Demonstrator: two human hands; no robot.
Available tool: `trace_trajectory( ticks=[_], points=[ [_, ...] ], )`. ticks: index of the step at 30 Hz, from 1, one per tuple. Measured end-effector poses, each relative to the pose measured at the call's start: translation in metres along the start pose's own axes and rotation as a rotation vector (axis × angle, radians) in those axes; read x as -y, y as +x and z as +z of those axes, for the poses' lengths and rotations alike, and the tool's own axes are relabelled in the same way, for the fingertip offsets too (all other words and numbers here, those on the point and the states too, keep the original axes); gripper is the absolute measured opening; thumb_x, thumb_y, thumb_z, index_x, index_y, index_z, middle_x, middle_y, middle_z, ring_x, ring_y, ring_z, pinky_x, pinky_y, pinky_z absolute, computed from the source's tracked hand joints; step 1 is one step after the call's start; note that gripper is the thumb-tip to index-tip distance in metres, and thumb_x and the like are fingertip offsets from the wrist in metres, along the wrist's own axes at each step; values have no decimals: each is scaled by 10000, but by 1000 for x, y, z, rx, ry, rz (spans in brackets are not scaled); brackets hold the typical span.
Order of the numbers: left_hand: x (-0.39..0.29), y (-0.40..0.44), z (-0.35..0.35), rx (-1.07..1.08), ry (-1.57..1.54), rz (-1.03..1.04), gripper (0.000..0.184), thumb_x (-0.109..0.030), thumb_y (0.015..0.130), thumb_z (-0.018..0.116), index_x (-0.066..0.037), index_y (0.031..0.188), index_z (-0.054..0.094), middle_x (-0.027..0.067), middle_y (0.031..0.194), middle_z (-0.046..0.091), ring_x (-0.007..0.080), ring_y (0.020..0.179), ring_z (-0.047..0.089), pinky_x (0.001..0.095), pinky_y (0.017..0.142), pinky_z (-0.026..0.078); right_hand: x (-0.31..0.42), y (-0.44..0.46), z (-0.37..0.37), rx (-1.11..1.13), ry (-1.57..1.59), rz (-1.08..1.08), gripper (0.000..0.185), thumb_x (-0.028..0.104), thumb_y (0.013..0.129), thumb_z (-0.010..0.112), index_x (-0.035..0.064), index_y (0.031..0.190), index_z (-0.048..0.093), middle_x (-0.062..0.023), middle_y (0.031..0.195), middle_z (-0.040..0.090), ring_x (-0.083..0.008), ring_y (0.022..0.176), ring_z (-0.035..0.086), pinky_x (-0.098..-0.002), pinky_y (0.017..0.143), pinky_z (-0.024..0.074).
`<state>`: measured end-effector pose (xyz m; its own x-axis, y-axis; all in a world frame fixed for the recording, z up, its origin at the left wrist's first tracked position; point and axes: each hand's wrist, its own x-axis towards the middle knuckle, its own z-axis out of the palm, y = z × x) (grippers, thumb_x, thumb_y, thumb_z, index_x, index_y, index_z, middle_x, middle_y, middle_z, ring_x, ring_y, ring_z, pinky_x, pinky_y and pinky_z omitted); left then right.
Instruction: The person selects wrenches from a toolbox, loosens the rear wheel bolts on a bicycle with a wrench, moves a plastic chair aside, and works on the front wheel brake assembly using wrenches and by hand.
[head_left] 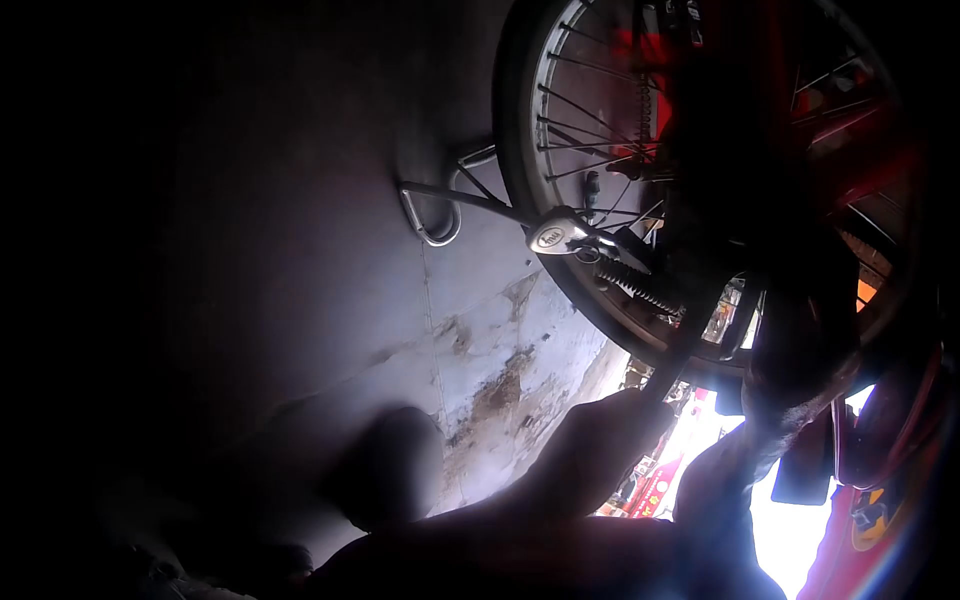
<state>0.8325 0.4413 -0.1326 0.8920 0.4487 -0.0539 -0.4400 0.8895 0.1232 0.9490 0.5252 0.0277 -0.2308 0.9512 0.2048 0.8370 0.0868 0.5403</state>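
Observation:
The view is dark and turned on its side. My left hand (pixel 625 425) is closed on a dark, narrow, bar-like tool (pixel 682 345) that reaches up toward the wheel's hub. The tool's far end is lost in shadow. My right hand (pixel 800 365) is at the right, a dark shape against the wheel; its fingers are hidden in shadow. Both are beside a spoked wheel (pixel 515 150) with a black tire. A metal kickstand (pixel 555 236) with an oval badge sticks out to the left of the hub, and a coil spring (pixel 635 285) lies beside it.
A stained, pale concrete floor (pixel 490 340) fills the left of the view. A blurred, dark rounded shape (pixel 390 470) stands at lower left. Red bodywork (pixel 870 165) shows at the right, and a red panel with a yellow mark (pixel 868 515) at lower right. Glare comes from below.

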Motion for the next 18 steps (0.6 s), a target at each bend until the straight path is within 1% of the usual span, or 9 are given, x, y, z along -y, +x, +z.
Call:
trace_trajectory(
  ticks=[5, 6, 8, 10, 11, 13, 15, 17, 18],
  points=[
    [-3, -9, 26, -83, -216, -220, 317, -262, 1021, 468, -48, 803, 555, 55, 608, 508, 172, 466, 487, 314, 456, 384, -7, -15, -17, -78, 47, -31, 320, 119, 792, 710, 31, 1086, 618, -134, 1041, 635, -292, 957, 620, -410, 807, 507],
    [-9, -11, 30, -141, -61, -189, 464, -389, 1030, 427, -53, 720, 505, 43, 569, 471, 155, 488, 486, 301, 472, 397, -5, -26, -23, -111, 82, -56, 323, 115, 787, 713, 30, 1082, 613, -136, 1041, 630, -295, 960, 615, -415, 813, 503],
    [5, -5, 33, -145, -38, -113, 468, -395, 1031, 429, -53, 719, 501, 44, 573, 471, 159, 490, 489, 308, 496, 409, -1, -59, -37, -167, 249, -108, 331, 107, 776, 719, 27, 1076, 605, -139, 1041, 621, -301, 966, 606, -423, 824, 496],
    [14, 4, 25, -106, -59, -75, 459, -387, 1036, 443, -43, 744, 531, 50, 601, 507, 155, 529, 515, 319, 552, 432, 10, -94, -43, -64, 560, -90, 339, 99, 765, 724, 25, 1069, 596, -142, 1041, 613, -307, 972, 596, -432, 835, 489],
    [14, 2, 26, -164, 3, -48, 440, -371, 1035, 454, -38, 764, 547, 53, 620, 524, 152, 553, 530, 320, 570, 438, 20, -111, -40, 81, 708, 25, 343, 95, 759, 727, 23, 1066, 592, -144, 1041, 608, -310, 975, 592, -436, 841, 485],
    [4, 0, 30, -284, 139, 19, 403, -340, 1034, 477, -27, 802, 579, 59, 657, 559, 147, 599, 559, 321, 605, 449, 33, -145, -27, 489, 1038, 455, 489, 191, 894, 684, 8, 1287, 457, -134, 999, 615, -251, 896, 622, -405, 786, 499],
    [-14, -3, 31, -319, 437, 67, 317, -276, 1015, 518, -9, 876, 616, 72, 722, 601, 157, 657, 596, 340, 645, 467, 45, -154, -21, 727, 1740, 784, 490, 244, 1005, 545, 4, 1384, 349, -120, 987, 618, -212, 855, 612, -373, 734, 501],
    [-27, -9, 42, -345, 837, 163, 294, -267, 1005, 528, -12, 890, 620, 93, 750, 615, 195, 676, 616, 358, 669, 479, 55, -160, 1, 706, 1700, 812, 467, 268, 1037, 471, 10, 1402, 331, -98, 943, 603, -176, 792, 584, -332, 695, 493],
    [-23, -5, 38, -348, 1131, 396, 229, -284, 963, 575, -71, 912, 642, 105, 838, 655, 279, 703, 632, 386, 633, 488, 60, -164, 6, 700, 1680, 830, 459, 279, 1054, 433, 14, 1411, 322, -86, 921, 595, -158, 760, 569, -312, 675, 489]
  ],
)
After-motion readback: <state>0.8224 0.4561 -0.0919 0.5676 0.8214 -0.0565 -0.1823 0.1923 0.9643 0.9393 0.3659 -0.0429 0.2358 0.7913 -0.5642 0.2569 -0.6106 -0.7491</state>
